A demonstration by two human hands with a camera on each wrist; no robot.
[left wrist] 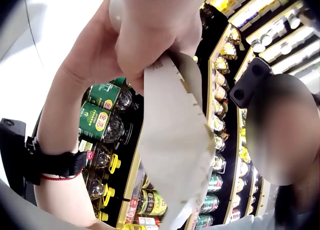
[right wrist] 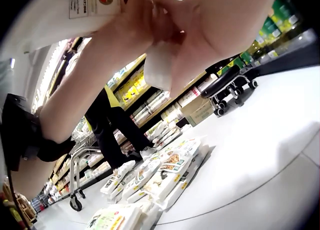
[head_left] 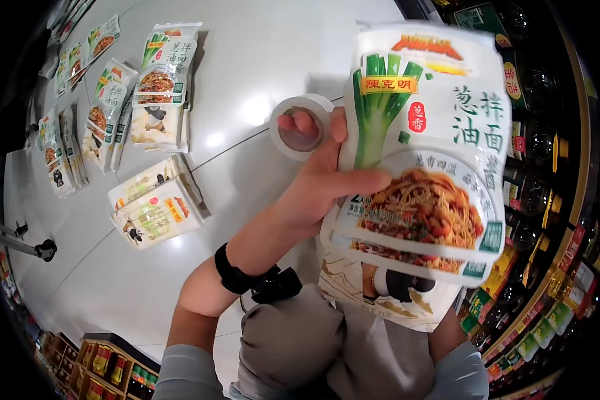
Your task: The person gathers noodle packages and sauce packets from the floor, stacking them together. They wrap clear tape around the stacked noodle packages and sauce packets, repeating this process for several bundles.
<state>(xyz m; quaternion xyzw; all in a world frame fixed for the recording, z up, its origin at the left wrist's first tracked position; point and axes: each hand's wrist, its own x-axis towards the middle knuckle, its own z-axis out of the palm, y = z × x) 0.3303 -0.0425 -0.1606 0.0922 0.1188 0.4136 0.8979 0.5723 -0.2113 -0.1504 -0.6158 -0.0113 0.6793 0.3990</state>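
In the head view, my left hand (head_left: 310,187) grips the left edge of a white noodle-sauce pouch (head_left: 433,100), thumb across its printed front. A cream noodle packet (head_left: 343,283) with a panda print lies behind the pouch, its lower end showing below. A white roll of tape (head_left: 280,142) sits left of the pouch, with reddish fingertips (head_left: 305,121) inside its ring. These belong to my right hand (right wrist: 220,34), otherwise hidden behind the packets in the head view. The right wrist view shows that hand holding the tape roll (right wrist: 159,72) close to my left hand.
On the pale tiled floor lie several similar pouch-and-noodle bundles (head_left: 159,87). Two cream packets (head_left: 157,223) overlap nearer my knees. Shelves of oil bottles (head_left: 523,173) rise at the right. A person in dark trousers (right wrist: 107,135) stands beyond the bundles, near a metal-framed cart (right wrist: 75,177).
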